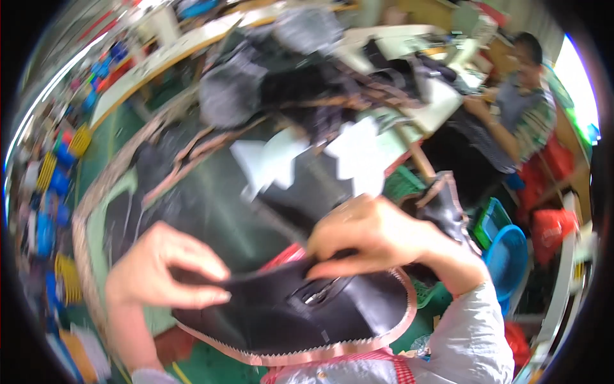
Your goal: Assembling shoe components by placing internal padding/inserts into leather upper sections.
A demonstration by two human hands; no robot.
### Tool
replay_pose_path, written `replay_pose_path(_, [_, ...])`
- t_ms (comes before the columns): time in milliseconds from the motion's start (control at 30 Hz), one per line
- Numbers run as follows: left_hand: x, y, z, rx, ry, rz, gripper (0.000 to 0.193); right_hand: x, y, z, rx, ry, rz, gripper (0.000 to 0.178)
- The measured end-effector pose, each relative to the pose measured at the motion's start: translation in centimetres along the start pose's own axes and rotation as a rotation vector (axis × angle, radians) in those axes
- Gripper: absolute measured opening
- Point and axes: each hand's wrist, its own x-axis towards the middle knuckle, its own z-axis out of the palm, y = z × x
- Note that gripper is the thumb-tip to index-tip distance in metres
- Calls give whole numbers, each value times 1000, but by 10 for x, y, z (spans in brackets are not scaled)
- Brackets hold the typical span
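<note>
My left hand [163, 269] pinches the upper edge of a black leather-like panel [268, 326] between thumb and fingers. On the same edge, farther right, my right hand [371, 233] grips the panel with thumb and curled fingers. The panel hangs in front of my body. Its curved lower rim carries a pinkish, saw-toothed border [268, 356]. Just below my right hand, an opening with what looks like a metal zipper [316, 294] shows in the panel. Something red [284, 256] peeks out behind the upper edge, too blurred to name.
Ahead is a worktable with black material [198, 198], white cut pieces [272, 160] and grey fuzzy bundles [230, 93]. At the right stand a blue basin [507, 259] and a green basket [491, 221]. Another person [524, 105] sits at the far right. Colourful bins [61, 173] line the left.
</note>
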Motion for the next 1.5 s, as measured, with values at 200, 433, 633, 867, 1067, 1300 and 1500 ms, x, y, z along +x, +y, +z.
replay_pose_path(200, [46,0,40,494,-33,309,31,-17,-22,16,-154,84,54,27])
replay_pose_path(433, [72,-2,58,268,-285,371,24,-57,-74,14,-161,26,372,29])
replay_pose_path(633, [119,17,62,78,-687,280,19,-102,-104,19,-299,204,547,26])
replay_pose_path(867, [140,53,92,30,-681,665,11,-128,-166,37,-489,398,620,27])
replay_pose_path(1067, [149,73,115,40,-687,824,12,-151,-181,47,-599,508,585,26])
replay_pose_path(1300, [140,95,128,105,-649,858,16,-168,-189,52,-673,544,505,26])
replay_pose_path(1500, [144,107,140,152,-649,922,18,-182,-189,53,-630,586,516,25])
